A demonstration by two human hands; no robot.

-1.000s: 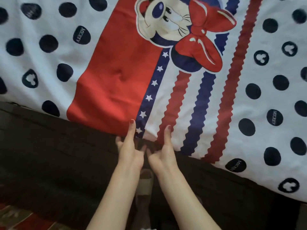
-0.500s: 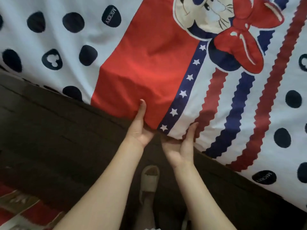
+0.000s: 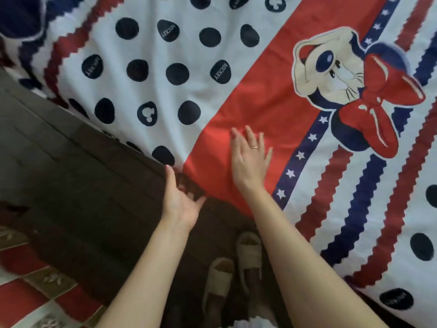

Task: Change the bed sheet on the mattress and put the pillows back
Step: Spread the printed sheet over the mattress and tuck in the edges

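Observation:
The bed sheet [image 3: 165, 95] is white with navy dots, a red panel, red and blue wavy stripes and a cartoon mouse with a red bow [image 3: 343, 74]. It lies spread over the mattress and fills the upper and right part of the view. My right hand [image 3: 250, 159] rests flat on the red panel with its fingers spread, holding nothing. My left hand [image 3: 179, 197] is at the sheet's lower edge, palm turned toward the bed side, with its fingertips pushed in under the edge. No pillow is in view.
The dark brown bed side [image 3: 78, 176] runs diagonally below the sheet's edge. My two feet in beige slippers [image 3: 220, 282] stand close against it. Red and white patterned floor tiles [image 3: 35, 287] show at the lower left.
The view has shifted left along the bed. My right hand has left the sheet's edge and moved up flat onto the red panel. My left hand stays low at the edge.

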